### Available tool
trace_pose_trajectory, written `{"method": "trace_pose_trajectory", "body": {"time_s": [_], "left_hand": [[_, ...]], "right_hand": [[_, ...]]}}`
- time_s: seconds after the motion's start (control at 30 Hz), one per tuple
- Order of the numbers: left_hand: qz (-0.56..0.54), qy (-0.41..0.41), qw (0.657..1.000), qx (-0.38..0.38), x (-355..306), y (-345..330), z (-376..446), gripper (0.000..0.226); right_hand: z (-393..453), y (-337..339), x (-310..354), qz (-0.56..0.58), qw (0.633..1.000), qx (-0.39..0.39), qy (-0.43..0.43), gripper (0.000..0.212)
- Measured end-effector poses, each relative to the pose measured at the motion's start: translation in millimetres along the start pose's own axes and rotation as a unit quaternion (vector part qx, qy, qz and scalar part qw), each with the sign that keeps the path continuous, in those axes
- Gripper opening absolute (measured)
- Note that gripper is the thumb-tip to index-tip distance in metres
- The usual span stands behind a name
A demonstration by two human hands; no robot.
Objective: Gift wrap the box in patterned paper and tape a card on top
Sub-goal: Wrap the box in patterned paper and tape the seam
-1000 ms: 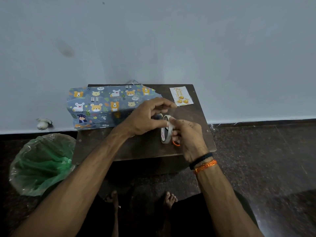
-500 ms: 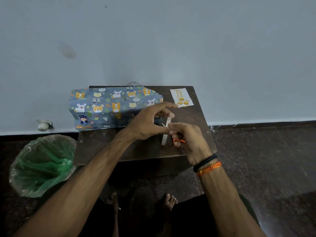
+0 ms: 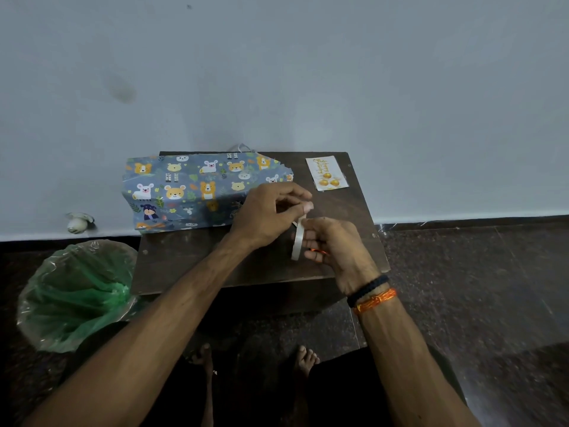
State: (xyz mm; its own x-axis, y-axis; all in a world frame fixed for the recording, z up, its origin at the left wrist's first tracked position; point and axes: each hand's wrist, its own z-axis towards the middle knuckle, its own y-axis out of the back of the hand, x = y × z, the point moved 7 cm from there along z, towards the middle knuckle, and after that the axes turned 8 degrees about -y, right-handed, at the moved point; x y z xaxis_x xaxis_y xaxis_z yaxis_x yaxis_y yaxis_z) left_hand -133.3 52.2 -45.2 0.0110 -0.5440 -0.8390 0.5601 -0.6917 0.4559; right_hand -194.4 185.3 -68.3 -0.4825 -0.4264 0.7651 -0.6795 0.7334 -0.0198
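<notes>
Nearest are two bare feet [image 3: 304, 359] on the dark floor [image 3: 477, 288]. To the left stands a bin with a green bag [image 3: 74, 294] in it.

Next comes a small brown table [image 3: 184, 260]. Over its near right part the two hands meet. The right hand [image 3: 335, 245] has its fingers curled around a roll of tape [image 3: 298, 241], which stands on its edge. Something small and orange [image 3: 320, 251] peeks out under this hand; I cannot tell what it is. On that wrist are a black band and an orange band [image 3: 371, 294]. The left hand [image 3: 264, 214] is just left of the roll. Its thumb and first finger are pinched together just above the roll, maybe on the end of the tape, but that is too small to tell.

Farther back, on the left of the table, lies the box in patterned paper [image 3: 191, 192], blue with little bears and mice. At the far right corner lies the card [image 3: 327, 174], flat, white with gold balls. Behind it all is a pale wall [image 3: 277, 72].
</notes>
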Motion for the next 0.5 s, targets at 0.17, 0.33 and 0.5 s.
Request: {"method": "trace_pose_trajectory", "body": {"time_s": [0.17, 0.33, 0.5], "left_hand": [[0.018, 0.012, 0.999, -0.029, -3, 2, 1, 0.009], [0.04, -0.003, 0.997, -0.066, -7, 7, 1, 0.01], [0.039, -0.031, 0.994, -0.093, -16, 10, 3, 0.01]], "right_hand": [[-3, 0, 2, -0.013, 1.0, -0.007, 0.003, 0.012], [-1, 0, 4, -0.041, 0.999, -0.013, 0.011, 0.014], [0, 0, 2, -0.021, 1.0, -0.016, 0.01, 0.014]]}}
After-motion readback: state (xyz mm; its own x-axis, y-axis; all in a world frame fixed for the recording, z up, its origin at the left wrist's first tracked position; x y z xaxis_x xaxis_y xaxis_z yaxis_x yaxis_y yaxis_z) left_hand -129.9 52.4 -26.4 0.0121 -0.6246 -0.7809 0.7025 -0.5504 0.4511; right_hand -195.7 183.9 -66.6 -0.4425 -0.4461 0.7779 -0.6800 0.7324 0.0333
